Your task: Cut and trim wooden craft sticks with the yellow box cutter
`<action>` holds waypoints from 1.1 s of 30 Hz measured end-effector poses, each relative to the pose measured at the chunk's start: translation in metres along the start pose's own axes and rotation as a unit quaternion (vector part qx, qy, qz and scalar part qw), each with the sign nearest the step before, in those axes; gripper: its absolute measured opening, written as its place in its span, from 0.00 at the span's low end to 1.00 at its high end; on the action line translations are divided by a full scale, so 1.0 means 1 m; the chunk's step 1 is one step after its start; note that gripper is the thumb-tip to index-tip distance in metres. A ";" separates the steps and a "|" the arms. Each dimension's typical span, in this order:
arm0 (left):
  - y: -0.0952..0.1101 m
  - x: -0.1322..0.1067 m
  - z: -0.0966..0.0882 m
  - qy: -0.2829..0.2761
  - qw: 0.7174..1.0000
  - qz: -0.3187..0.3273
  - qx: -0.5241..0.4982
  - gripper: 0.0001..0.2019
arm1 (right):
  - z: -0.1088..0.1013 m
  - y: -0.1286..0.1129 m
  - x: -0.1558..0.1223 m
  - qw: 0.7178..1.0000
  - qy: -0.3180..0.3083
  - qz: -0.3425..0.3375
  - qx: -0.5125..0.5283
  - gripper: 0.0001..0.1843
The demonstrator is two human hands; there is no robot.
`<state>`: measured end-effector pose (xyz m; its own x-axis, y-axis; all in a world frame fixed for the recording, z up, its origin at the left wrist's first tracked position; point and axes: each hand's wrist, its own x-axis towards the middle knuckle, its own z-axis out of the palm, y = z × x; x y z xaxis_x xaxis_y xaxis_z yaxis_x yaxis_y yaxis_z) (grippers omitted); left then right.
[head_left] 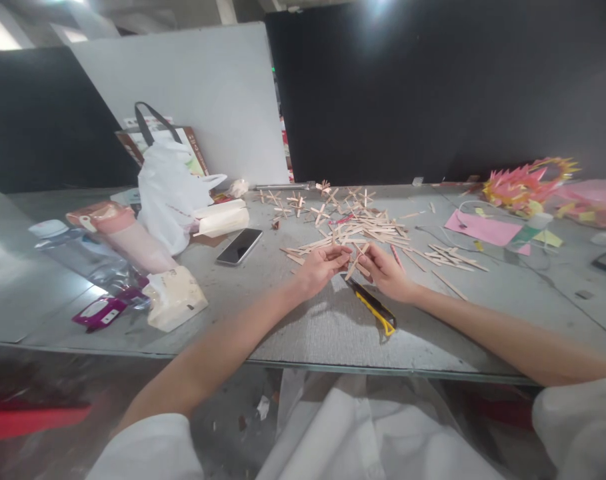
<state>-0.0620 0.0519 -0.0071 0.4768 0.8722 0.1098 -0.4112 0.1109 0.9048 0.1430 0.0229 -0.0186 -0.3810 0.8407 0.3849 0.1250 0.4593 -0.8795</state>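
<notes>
Over the grey table, my left hand (323,270) and my right hand (385,272) meet close together. Between them are crossed wooden craft sticks (357,261), pinched in the fingers of my right hand. The fingers of my left hand are closed too, with a stick rising from them. Just below lies a utility knife (373,305) with a black and yellow handle, its tip near my fingers. A pile of loose wooden sticks (377,230) spreads behind my hands. Several star-shaped stick bundles (320,213) lie beyond the pile.
Left of my hands are a smartphone (239,247), a white plastic bag (165,190), a pink tumbler (127,233), a clear bottle (77,253) and a paper packet (175,299). To the right lie pink paper (483,229), cables and a spiky pink-yellow paper craft (520,185). Dark panels (433,93) stand behind.
</notes>
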 end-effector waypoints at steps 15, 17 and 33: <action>0.009 -0.007 0.001 -0.012 0.999 -0.031 0.039 0.19 | 0.006 -0.003 -0.002 1.000 0.014 0.006 0.012 0.21; 0.008 -0.007 0.001 -0.013 0.999 -0.036 0.035 0.19 | 0.006 -0.002 -0.002 1.000 0.008 0.010 0.018 0.21; 0.008 -0.011 0.009 -0.036 0.997 -0.004 0.064 0.26 | 0.006 -0.004 0.002 0.998 0.037 0.018 0.050 0.22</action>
<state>-0.0633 0.0386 0.0024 0.5356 0.8349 0.1271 -0.3075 0.0526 0.9501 0.1359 0.0207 -0.0161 -0.3082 0.8765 0.3697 0.0442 0.4014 -0.9148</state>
